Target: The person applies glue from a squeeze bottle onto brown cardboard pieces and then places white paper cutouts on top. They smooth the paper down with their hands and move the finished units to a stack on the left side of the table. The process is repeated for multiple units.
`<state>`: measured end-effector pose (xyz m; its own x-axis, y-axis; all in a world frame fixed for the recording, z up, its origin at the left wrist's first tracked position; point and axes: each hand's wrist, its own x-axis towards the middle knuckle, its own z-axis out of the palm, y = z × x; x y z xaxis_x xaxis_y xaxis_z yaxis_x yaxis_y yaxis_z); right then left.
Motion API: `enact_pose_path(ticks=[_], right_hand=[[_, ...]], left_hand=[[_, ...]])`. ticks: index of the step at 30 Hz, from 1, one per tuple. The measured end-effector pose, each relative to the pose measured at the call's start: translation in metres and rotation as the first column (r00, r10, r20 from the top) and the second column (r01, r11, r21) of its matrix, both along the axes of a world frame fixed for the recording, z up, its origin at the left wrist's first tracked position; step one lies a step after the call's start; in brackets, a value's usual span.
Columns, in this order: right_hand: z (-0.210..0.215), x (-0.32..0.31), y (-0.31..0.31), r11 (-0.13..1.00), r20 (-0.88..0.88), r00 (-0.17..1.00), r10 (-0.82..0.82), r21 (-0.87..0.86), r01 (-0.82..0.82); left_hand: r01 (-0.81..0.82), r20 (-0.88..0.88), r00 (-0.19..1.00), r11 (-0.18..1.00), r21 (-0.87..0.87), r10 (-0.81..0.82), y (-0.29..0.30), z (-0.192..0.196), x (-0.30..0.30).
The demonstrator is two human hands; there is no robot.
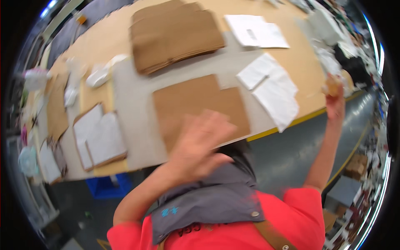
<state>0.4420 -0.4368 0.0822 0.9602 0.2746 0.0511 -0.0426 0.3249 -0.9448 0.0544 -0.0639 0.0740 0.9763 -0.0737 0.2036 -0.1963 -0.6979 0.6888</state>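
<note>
My left hand, slightly blurred, has its fingers stretched out and holds nothing. It hovers over or rests on the near edge of a flat brown cut panel with a notched corner; I cannot tell whether it touches. Far out to the right, my right hand is closed around a small amber, see-through object, perhaps a little bottle, beyond the table's right edge or just above it. Behind the single panel lies a thick stack of brown panels of similar shape.
White cut pieces lie right of the brown panel, with more white pieces farther back. White pieces on brown backing lie at left, near a white roundish object. A blue crate stands under the table's front edge.
</note>
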Motion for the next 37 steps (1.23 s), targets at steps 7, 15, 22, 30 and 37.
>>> enact_pose_path(ticks=[7, 15, 22, 30, 37], right_hand=[[0.008, -0.062, 0.081, 0.894, -0.035, 0.930, 0.366, 0.289, -0.341], [-0.031, -0.126, 0.172, 0.843, -0.097, 0.866, 0.490, 0.306, -0.443], [-0.038, -0.165, 0.197, 0.920, -0.206, 0.900, 0.385, 0.163, -0.356], [-0.043, -0.219, 0.249, 0.945, 0.306, 0.904, 0.299, -0.225, -0.236], [-0.066, -0.230, 0.292, 0.877, 0.555, 0.683, 0.475, -0.357, -0.320]], left_hand=[[0.688, 0.450, 0.707, 0.385, -0.615, -0.545, -0.102, 0.060, -0.022], [0.527, 0.279, 0.611, 0.117, -0.842, -0.741, -0.080, 0.029, -0.039], [0.062, 0.150, 0.989, 0.895, -0.442, 0.006, -0.005, 0.009, -0.039], [-0.573, 0.226, 0.819, 0.775, 0.267, 0.527, 0.064, -0.073, -0.048], [-0.604, 0.209, 0.797, 0.749, 0.272, 0.567, 0.066, -0.079, -0.049]])
